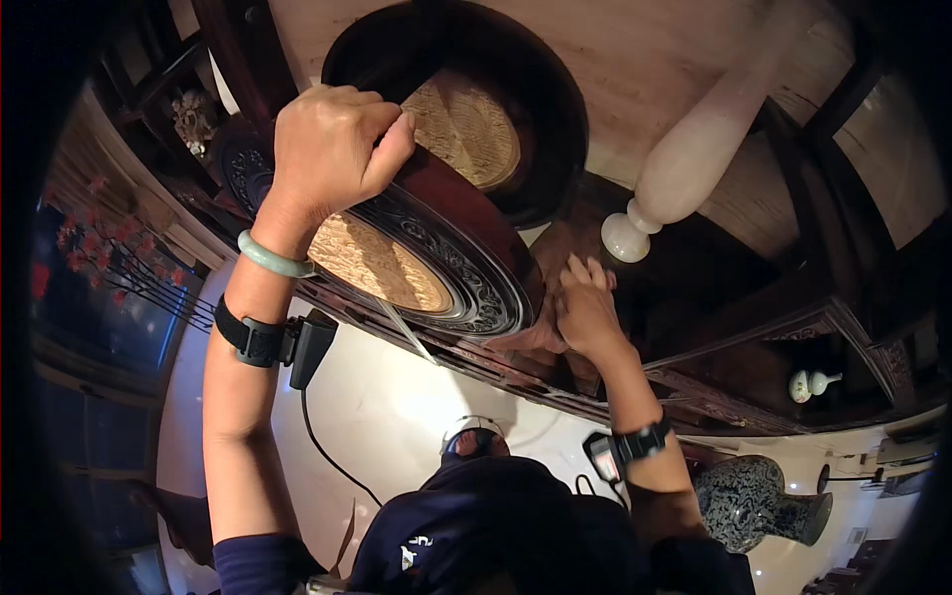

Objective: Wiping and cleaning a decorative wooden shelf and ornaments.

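Note:
A round, carved dark-wood plaque (487, 286) with a gold relief panel (387, 268) in its middle stands tilted before me on a dark wooden cabinet. My left hand (338, 145), a pale green bangle at the wrist, is closed over the plaque's upper rim. Low at the right side of the plaque, my right hand (591, 309) presses a brownish cloth (550, 323) against its edge and the shelf. The fingers there are slightly blurred, and part of the cloth is hidden behind them.
Close to my right hand stands a tall white vase (680, 167). Behind the plaque a similar dark round frame (550, 111) shows, perhaps a reflection. A small white gourd-shaped vase (811, 385) sits in a lower compartment; a large dark patterned vase (751, 502) stands at right. Red-flowered branches (119, 245) are at left.

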